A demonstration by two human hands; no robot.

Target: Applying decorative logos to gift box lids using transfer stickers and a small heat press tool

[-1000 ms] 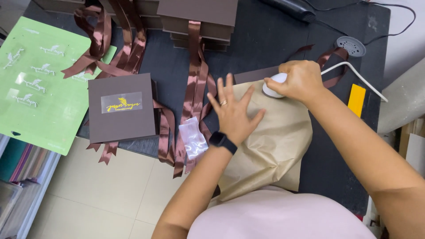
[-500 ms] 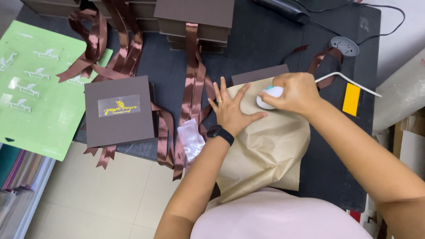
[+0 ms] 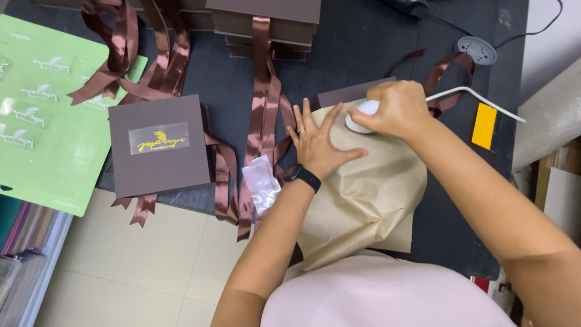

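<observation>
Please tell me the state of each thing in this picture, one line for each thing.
Crumpled brown paper sheet: spread on the table, creased, pressed flat.
Left hand: open, palm down on the paper.
Right hand: closed grip on a small white corded tool, pressed on the paper.
Square brown box with gold print: closed.
Brown satin ribbons: loose, untied.
Green mat: lying flat.

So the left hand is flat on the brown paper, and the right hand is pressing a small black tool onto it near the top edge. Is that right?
Not quite: the tool is white, not black. The head view shows the left hand spread flat on the brown paper, while the right hand grips a small white rounded tool with a white cord, pressed on the paper near its top edge.
</observation>
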